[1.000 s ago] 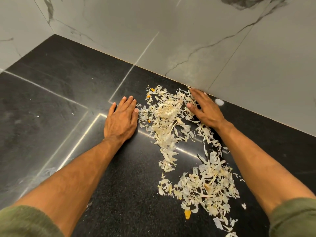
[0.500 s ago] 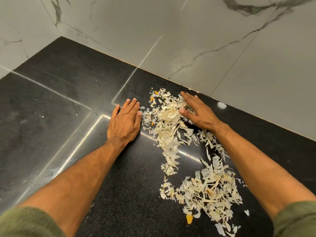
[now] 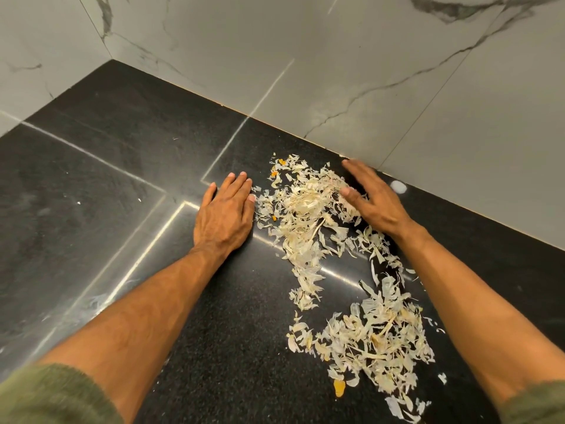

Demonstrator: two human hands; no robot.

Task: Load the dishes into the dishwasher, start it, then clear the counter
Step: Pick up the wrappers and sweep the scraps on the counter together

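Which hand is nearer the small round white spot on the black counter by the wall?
Right. The right hand lies just beside the white spot; the left hand rests flat across the pale peelings from it.

Nothing in the view can be read: no writing, label, brand, number or sign. The black counter (image 3: 91, 194) shows only speckle, pale seams and glare, and the wall (image 3: 397, 71) behind it shows only grey marble veins and tile joints. The pale peels (image 3: 305, 215) scattered on the counter and the green sleeves (image 3: 46, 396) at the lower corners carry no print either.
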